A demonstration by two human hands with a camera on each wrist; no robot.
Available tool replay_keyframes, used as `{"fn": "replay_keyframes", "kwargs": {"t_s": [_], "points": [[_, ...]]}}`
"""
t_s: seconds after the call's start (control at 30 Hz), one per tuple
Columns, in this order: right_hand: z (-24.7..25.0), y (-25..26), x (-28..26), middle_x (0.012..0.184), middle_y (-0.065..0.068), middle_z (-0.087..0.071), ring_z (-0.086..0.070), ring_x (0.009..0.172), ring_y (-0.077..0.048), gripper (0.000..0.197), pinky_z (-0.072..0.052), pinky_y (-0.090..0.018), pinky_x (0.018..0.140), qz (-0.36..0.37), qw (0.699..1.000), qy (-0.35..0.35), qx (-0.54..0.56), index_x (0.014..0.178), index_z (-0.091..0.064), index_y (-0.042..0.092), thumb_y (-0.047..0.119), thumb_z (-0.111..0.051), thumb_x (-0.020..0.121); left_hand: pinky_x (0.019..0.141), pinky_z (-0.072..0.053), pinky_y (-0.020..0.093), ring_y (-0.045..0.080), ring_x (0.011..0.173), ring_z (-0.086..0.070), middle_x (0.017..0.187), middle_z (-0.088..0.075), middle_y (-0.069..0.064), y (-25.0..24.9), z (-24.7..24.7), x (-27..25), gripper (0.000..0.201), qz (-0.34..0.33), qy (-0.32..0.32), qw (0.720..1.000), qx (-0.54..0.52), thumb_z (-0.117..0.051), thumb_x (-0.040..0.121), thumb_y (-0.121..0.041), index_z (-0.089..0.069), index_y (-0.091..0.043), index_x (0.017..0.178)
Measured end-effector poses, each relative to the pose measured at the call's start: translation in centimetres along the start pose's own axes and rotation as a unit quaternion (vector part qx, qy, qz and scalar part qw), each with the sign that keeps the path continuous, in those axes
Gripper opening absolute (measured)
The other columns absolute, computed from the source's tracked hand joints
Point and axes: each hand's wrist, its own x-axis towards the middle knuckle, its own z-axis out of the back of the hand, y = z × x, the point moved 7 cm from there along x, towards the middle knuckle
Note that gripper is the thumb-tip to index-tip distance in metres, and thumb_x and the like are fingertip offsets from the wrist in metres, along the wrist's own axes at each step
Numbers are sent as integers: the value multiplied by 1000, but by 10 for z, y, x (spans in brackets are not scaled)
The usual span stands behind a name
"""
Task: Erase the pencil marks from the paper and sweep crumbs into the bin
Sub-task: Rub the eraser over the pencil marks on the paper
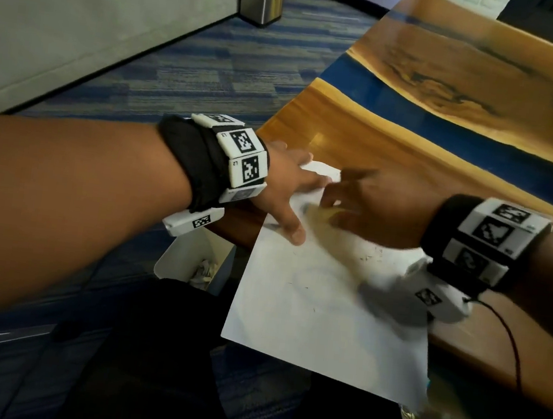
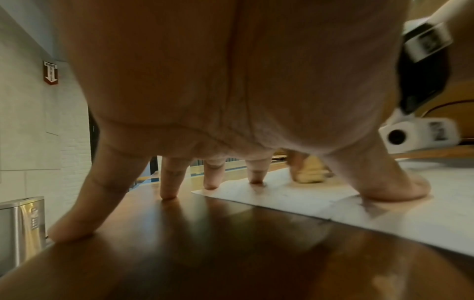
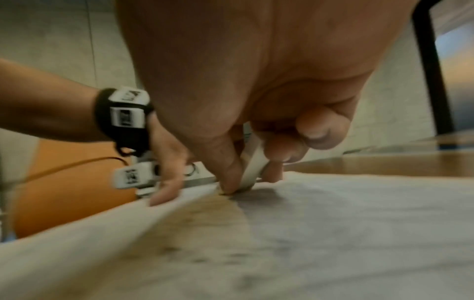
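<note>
Your left hand [image 1: 284, 189] lies flat with its fingers spread: the thumb and two fingers press on the paper [image 1: 318, 317], the other fingers stand on the bare desk [image 1: 396, 143]. Your right hand [image 1: 368, 206] is closed around the eraser [image 3: 252, 162], pinched between the thumb and the curled fingers, with its lower tip down on the sheet. In the head view this hand is blurred, so I judge that you are rubbing now.

The paper lies at the near corner of the desk, and its near part hangs over the edge. Faint pencil marks [image 1: 304, 285] and small dark crumbs [image 1: 371, 256] are on it. The bin [image 1: 173, 259] stands on the floor under the left side of the desk, close beside the overhanging sheet.

The paper is thin and light, so it will slide or wrinkle easily under the eraser; I think you should keep the flat hand close to the place you rub, and rub away from it. The eraser seems small and a little soft, so hold it low, near the working tip. The crumbs are very light; sweep them softly toward the bin.
</note>
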Motion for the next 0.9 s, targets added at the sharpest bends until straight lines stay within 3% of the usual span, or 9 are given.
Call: {"fn": "replay_keyframes", "kwargs": {"t_s": [0.1, 0.23, 0.37, 0.5, 0.6, 0.67, 0.73, 0.8, 0.9], "points": [[3, -15, 1, 96, 7, -43, -49, 78, -15, 27, -45, -29, 65, -49, 998, -37, -21, 121, -57, 28, 38, -49, 98, 113, -25, 60, 41, 150, -11, 168, 1, 0, -1, 0, 0, 117, 6, 8, 1000, 7, -54, 62, -93, 2, -51, 155], [-3, 24, -6, 100, 8, -42, -51, 81, -15, 25, -44, -28, 68, 58, 998, -10, -4, 118, -58, 32, 40, -47, 97, 112, -27, 61, 42, 149, -12, 167, -3, 1, -1, 0, 0, 115, 3, 8, 1000, 1, -56, 58, -95, -8, -50, 153], [2, -22, 4, 101, 6, -47, -50, 77, -12, 28, -50, -31, 66, -80, 996, -44, -10, 123, -56, 27, 37, -49, 98, 113, -24, 61, 42, 150, -10, 168, 2, 2, -3, 0, -1, 119, 9, 16, 1000, 9, -54, 60, -93, 5, -50, 155], [-5, 20, -4, 100, 8, -43, -48, 79, -12, 24, -38, -25, 68, 42, 998, -29, 27, 116, -58, 27, 38, -49, 97, 113, -26, 60, 41, 150, -11, 167, -1, 1, -2, 0, -1, 118, 1, 10, 1000, -8, -57, 57, -94, -5, -50, 153], [0, -9, 5, 101, 10, -47, -47, 78, -7, 25, -36, -23, 66, -30, 999, -34, 20, 120, -57, 31, 39, -51, 97, 114, -25, 60, 41, 150, -10, 168, 1, 2, -3, 1, -2, 120, 5, 18, 1000, 4, -54, 58, -93, 1, -49, 155], [1, -27, 8, 104, 6, -51, -51, 80, -12, 28, -42, -26, 65, -83, 995, -50, 5, 123, -56, 30, 37, -50, 97, 113, -25, 59, 42, 150, -10, 168, 2, 3, -4, 2, -4, 118, 7, 17, 1000, 8, -55, 62, -91, 2, -47, 156], [-1, -10, 6, 104, 6, -51, -51, 81, -13, 27, -45, -26, 65, -38, 998, -51, 19, 123, -55, 32, 36, -49, 97, 113, -25, 60, 42, 150, -9, 167, 0, 1, -3, 2, -3, 117, 6, 16, 1000, -6, -58, 61, -91, -3, -48, 155], [-4, 19, -1, 102, 8, -48, -48, 79, -9, 23, -39, -18, 64, 43, 998, -26, 32, 118, -58, 32, 37, -50, 97, 113, -25, 61, 40, 151, -9, 167, -2, -1, -2, 1, -2, 115, 2, 15, 1000, -13, -60, 59, -92, -8, -50, 153], [-2, -5, 3, 107, 10, -52, -47, 79, -5, 23, -37, -20, 64, -9, 999, -17, 33, 119, -57, 35, 38, -53, 96, 114, -23, 60, 42, 151, -7, 168, 2, 2, -4, 1, -3, 116, 5, 22, 1000, -3, -58, 62, -90, -1, -49, 154]]}}
